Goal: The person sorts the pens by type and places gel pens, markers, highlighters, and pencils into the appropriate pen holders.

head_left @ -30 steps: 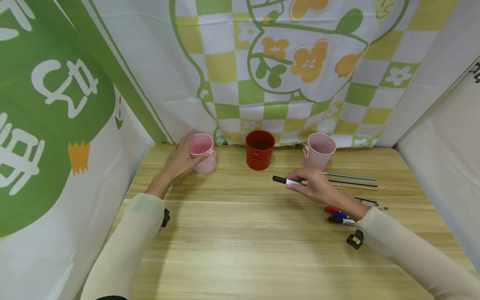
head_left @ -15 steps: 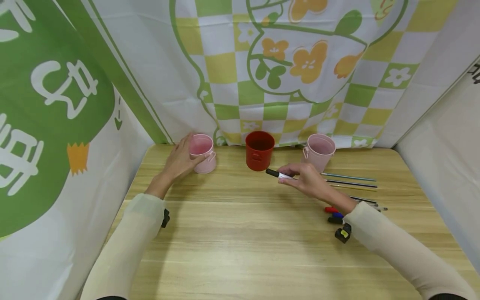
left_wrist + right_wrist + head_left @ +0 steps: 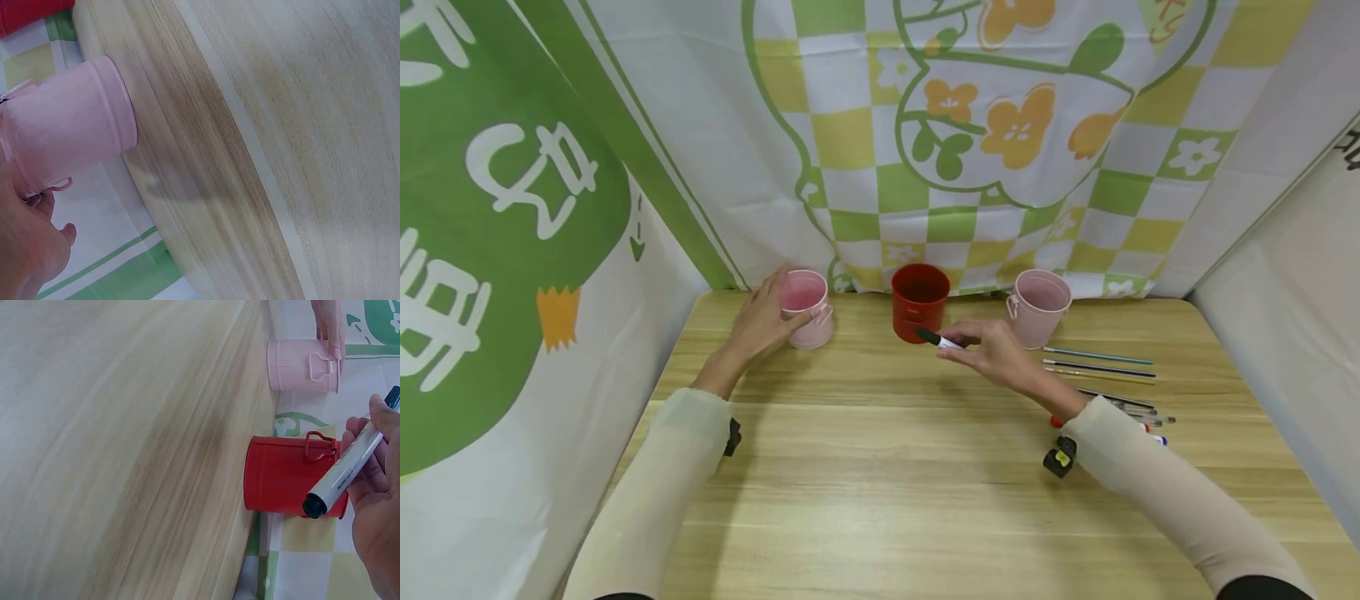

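Observation:
My left hand [image 3: 760,321] grips the left pink bucket [image 3: 812,332] at its rim, the thumb in front by the handle and the fingers around its left side. With thumb and fingers, my right hand [image 3: 996,352] holds a whiteboard marker [image 3: 350,461] that has a white barrel and black ends. In the head view the marker's black cap overlaps the lower front of the red bucket [image 3: 920,304]. The right wrist view shows the marker slanting across the red bucket's rim side. All of the red bucket's interior that shows is dark.
Another pink bucket [image 3: 1039,312] stands right of the red one. Several thin brushes [image 3: 1101,368] lie on the table to its right. Pens and a red marker [image 3: 1056,422] lie partly hidden under my right forearm. A patterned cloth [image 3: 970,167] hangs behind the buckets.
My right hand has carried the marker leftward and slightly away from me, up to the front of the red bucket. My left hand stays on the pink bucket.

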Tool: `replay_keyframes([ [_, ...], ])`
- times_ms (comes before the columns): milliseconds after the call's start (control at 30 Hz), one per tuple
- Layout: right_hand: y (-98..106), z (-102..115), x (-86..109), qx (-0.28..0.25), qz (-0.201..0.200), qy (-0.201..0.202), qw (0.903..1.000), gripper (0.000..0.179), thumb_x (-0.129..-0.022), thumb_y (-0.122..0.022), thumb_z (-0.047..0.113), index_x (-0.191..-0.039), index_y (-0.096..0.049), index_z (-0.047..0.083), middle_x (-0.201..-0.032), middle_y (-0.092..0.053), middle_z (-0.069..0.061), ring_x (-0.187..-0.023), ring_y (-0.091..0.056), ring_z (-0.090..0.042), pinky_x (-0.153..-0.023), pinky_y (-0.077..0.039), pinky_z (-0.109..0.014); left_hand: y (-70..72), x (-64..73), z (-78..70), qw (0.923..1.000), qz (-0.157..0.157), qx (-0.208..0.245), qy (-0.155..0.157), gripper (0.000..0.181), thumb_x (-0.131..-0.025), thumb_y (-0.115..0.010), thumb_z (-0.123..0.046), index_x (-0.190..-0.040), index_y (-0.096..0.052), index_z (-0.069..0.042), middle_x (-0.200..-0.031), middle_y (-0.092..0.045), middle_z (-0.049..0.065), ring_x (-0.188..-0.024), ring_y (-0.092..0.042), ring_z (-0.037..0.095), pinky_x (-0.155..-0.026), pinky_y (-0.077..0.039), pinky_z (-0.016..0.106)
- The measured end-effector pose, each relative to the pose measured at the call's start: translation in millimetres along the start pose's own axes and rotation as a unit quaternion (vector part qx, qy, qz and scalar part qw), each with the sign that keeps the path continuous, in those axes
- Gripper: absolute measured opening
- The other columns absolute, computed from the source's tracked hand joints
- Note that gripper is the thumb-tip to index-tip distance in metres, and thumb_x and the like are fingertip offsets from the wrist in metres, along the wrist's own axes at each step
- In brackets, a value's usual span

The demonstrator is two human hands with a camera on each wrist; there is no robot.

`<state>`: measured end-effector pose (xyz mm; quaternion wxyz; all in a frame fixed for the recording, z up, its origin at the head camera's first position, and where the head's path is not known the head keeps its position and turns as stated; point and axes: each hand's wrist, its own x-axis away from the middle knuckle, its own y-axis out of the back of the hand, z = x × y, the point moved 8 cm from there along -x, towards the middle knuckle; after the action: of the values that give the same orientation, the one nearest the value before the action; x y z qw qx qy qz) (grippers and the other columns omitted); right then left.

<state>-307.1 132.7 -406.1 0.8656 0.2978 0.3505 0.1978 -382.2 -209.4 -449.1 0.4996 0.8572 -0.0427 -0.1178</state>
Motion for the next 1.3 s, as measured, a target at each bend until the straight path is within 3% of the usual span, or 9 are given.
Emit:
replay_keyframes([
  [400,-12.6,-3.6,-20.8,-0.016,-0.004,-0.051,0.9985,0.019,-0.085,-0.077,0.019,-0.103,-0.075,0.013,-0.087,-0.072,0.004,-0.077,-0.067,-0.007,-0.069,-0.055,-0.025,-1.3,-2.6,0.7,0.9999,-0.008,-0.01,-0.006,0.106,-0.084,-0.056,-0.071,-0.158,-0.007,-0.012,-0.16,-0.021,0.016,-0.145,-0.023,0.036,-0.116,-0.014,0.057],
  [900,-31.0,-2.0,-47.4,-0.121,-0.046,-0.094,0.9872,0.023,-0.086,-0.076,0.02,-0.105,-0.072,0.007,-0.093,-0.073,-0.005,-0.078,-0.071,-0.014,-0.064,-0.055,-0.025,1.7,-2.0,-1.7,0.9998,-0.019,0.002,-0.002,0.107,-0.083,-0.06,-0.069,-0.157,-0.011,-0.01,-0.158,-0.025,0.017,-0.144,-0.027,0.036,-0.115,-0.016,0.058],
  [1167,-23.9,38.0,-68.5,-0.162,-0.077,-0.085,0.9802,0.023,-0.087,-0.071,0.0,-0.107,-0.066,-0.009,-0.096,-0.071,-0.022,-0.083,-0.072,-0.033,-0.07,-0.057,-0.026,1.8,-1.3,-1.9,0.9995,-0.029,0.01,0.005,0.105,-0.083,-0.061,-0.068,-0.157,-0.014,-0.012,-0.158,-0.026,0.016,-0.142,-0.028,0.039,-0.114,-0.018,0.058],
  [1300,-27.0,39.7,-76.9,-0.197,-0.083,-0.083,0.9734,0.022,-0.088,-0.07,-0.001,-0.108,-0.065,-0.009,-0.097,-0.07,-0.025,-0.085,-0.07,-0.037,-0.072,-0.058,-0.04,1.2,-1.6,-0.5,0.9994,-0.027,0.017,0.012,0.105,-0.081,-0.061,-0.07,-0.158,-0.014,-0.015,-0.158,-0.025,0.014,-0.141,-0.028,0.041,-0.113,-0.02,0.061],
])
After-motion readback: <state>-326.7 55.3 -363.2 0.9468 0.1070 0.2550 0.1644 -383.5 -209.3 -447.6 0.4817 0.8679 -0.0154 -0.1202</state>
